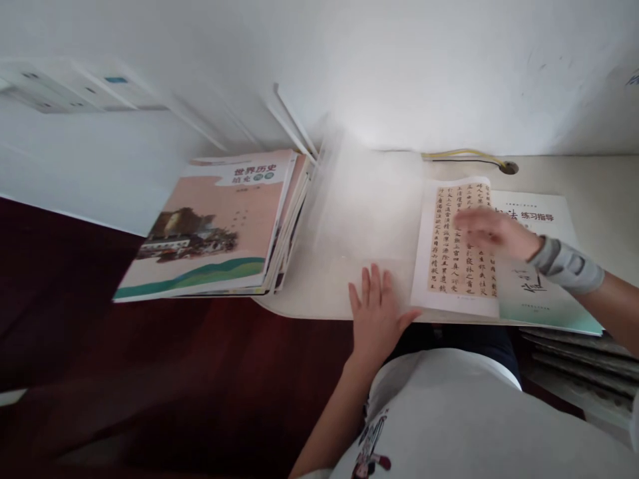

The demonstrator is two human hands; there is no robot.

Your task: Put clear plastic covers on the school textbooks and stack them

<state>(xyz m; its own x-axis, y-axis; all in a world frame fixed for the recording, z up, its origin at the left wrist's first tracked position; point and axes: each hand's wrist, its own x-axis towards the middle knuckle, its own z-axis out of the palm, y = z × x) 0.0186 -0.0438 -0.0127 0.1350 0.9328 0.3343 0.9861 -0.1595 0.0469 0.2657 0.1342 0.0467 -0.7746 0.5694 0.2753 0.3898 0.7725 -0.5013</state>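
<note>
My left hand lies flat with its fingers spread, pressing near the front edge of the white desk. Under and beyond its fingertips is a clear plastic sheet, blurred and lifted toward its left side. Just right of that hand, a page of brush calligraphy partly overlaps a green-and-white calligraphy workbook. My right hand, with a grey-and-white band on the wrist, is over the page's upper right part. Motion smears its fingers, so I cannot make out whether they grip anything.
A stack of books with a pink history workbook on top stands at the left, overhanging the desk. Thin white rods lean by the wall behind it. A yellow cable runs into a desk hole at the back.
</note>
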